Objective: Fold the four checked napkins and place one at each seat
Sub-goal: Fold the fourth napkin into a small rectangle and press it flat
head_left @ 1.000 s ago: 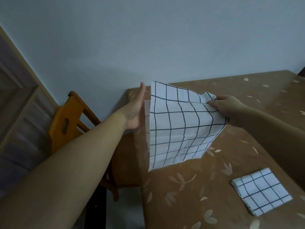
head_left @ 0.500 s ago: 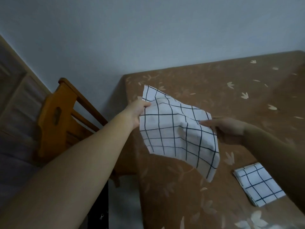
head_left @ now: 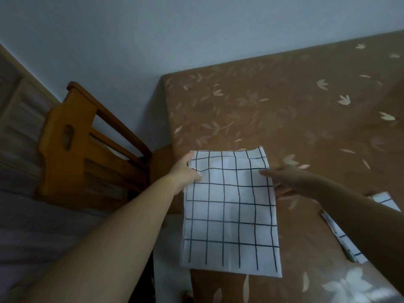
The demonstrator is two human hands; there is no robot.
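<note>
The checked napkin [head_left: 231, 211] is seen as a tall rectangle at the table's [head_left: 284, 106] left edge. Its long axis runs from near to far, and its near short edge is free of either hand. Whether the cloth lies fully flat on the table cannot be told.

To the right, at about mid-length of that cloth, a folded napkin [head_left: 385, 201] is seen on the table, largely hidden behind the right forearm.

Further out, both hands are found at the far end of the open napkin. The far-left edge is pinched by the left hand [head_left: 185, 171], with the thumb on top. The right hand [head_left: 290, 178] is spread, and its stretched fingers [head_left: 265, 172] are laid against the right edge just short of the far corner. No firm pinch is shown there.

The free length therefore lies from the grips toward the person. A fold across the long axis is judged likely to come next, with the held far end brought down onto the near edge. Both hands are about equally near to that end.

No container is seen. Beyond lie the bare cloth-covered table top, a wooden chair [head_left: 72, 138] at its left side, and the wall [head_left: 196, 29].
</note>
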